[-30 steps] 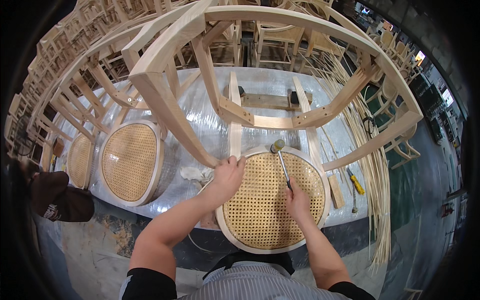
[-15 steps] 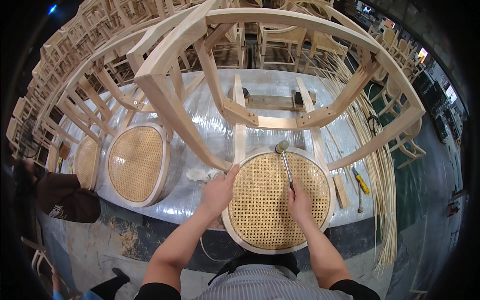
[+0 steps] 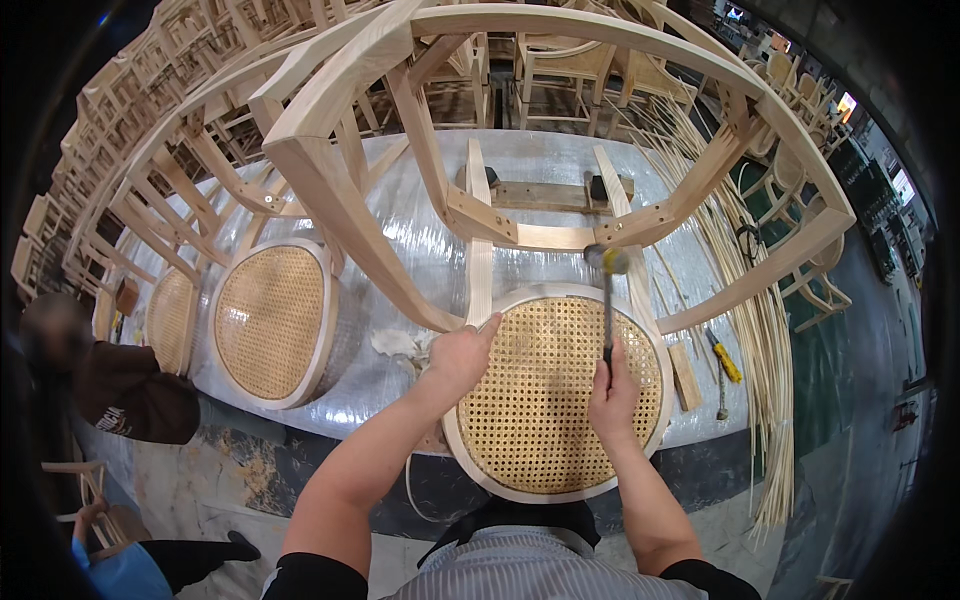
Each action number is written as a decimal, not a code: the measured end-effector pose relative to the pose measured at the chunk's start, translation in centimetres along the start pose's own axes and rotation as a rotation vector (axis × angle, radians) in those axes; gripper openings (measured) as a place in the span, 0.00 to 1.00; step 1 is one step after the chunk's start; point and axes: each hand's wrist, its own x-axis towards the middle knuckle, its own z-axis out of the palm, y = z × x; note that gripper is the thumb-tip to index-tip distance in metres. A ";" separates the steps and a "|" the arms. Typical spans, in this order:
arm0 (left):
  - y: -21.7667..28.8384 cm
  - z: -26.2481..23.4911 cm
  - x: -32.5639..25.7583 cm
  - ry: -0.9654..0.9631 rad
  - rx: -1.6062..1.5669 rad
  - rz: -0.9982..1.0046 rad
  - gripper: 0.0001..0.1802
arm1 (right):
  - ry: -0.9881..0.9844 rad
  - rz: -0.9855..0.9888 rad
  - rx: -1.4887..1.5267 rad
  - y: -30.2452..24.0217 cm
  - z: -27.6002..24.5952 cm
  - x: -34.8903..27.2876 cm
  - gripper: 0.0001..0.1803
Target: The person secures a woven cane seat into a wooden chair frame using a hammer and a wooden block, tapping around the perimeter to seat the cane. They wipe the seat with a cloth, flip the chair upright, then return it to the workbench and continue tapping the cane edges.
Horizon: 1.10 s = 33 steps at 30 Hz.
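Note:
A chair with a pale wooden frame (image 3: 480, 285) lies tipped on the bench, its round cane panel (image 3: 555, 400) facing up towards me. My left hand (image 3: 462, 358) rests over the panel's upper left rim. Its index finger is stretched out, with the tip on the edge of the cane; the other fingers are mostly hidden. My right hand (image 3: 614, 395) is closed round the dark grip of a small mallet (image 3: 608, 262). The mallet's yellow and dark head is raised beyond the top rim, slightly blurred, and appears clear of the wood.
More chairs with cane panels (image 3: 272, 322) stand along the plastic-covered bench (image 3: 400, 270) to the left. A bundle of long cane strips (image 3: 765, 400), a yellow-handled tool (image 3: 724, 358) and a wood block (image 3: 685, 378) lie right. Co-workers, one in a brown top (image 3: 135, 395), are at left.
The mallet has risen from the panel's top edge, moving away and right with my right hand. My left hand has slid right along the rim, its fingertip now on the cane's edge.

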 end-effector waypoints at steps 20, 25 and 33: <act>-0.8 -1.4 0.7 -0.123 -0.033 -0.003 0.45 | -0.019 -0.109 0.023 -0.6 1.2 0.0 0.29; -1.4 -1.4 0.4 -0.146 -0.016 -0.040 0.44 | -0.463 0.244 -0.140 -1.6 -0.1 1.5 0.28; -1.3 -1.7 0.5 -0.148 -0.033 -0.038 0.42 | -0.496 0.203 -0.184 -1.6 -0.2 1.4 0.31</act>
